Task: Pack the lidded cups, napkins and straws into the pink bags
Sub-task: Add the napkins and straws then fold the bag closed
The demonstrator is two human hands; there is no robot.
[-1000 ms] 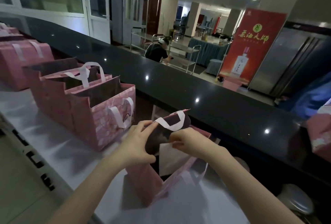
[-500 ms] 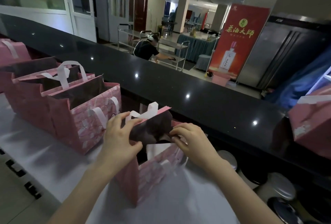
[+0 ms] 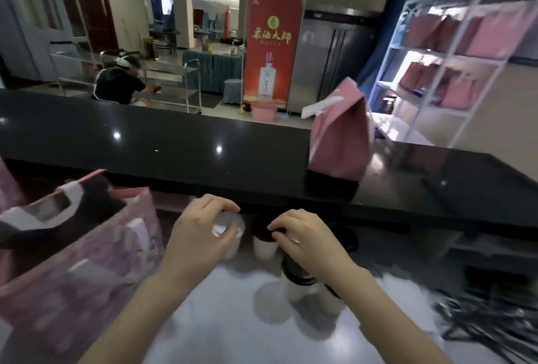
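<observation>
An open pink bag (image 3: 87,256) with white handles stands at the left on the white worktop (image 3: 233,331); a white napkin shows inside it. My left hand (image 3: 201,235) curls over the clear lid of a white cup (image 3: 233,232). My right hand (image 3: 302,241) pinches the black lid of a second white cup (image 3: 263,244). Closer to me, two black-lidded cups (image 3: 300,282) stand partly under my right wrist. The frame is blurred.
A raised black counter (image 3: 203,154) runs across behind the cups, with another pink bag (image 3: 337,136) standing on it at the right. A white shelf rack (image 3: 454,52) holds more pink bags. Dark straws or cables (image 3: 489,317) lie at the right. A person crouches by a cart beyond the counter.
Both hands have let go of the pink bag's rim and moved right to the cups. The view has swung right, so the bag now sits at the left.
</observation>
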